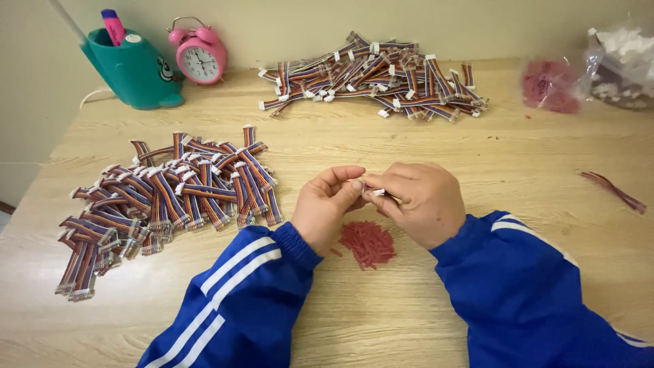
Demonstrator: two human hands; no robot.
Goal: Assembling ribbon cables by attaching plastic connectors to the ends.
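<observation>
While both hands' fingers (354,187) pinch a small connector (377,192) — wooden table (518,163), cream wall (422,17).

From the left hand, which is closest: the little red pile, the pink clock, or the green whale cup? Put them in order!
From the left hand:
1. Little red pile, just below the hands.
2. Pink alarm clock, far back, left.
3. Green whale cup, far back, farther left.

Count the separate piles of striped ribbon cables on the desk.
2: one pile at the left, beside the left hand; one pile at the back centre. The hands hide whatever they pinch.
</observation>
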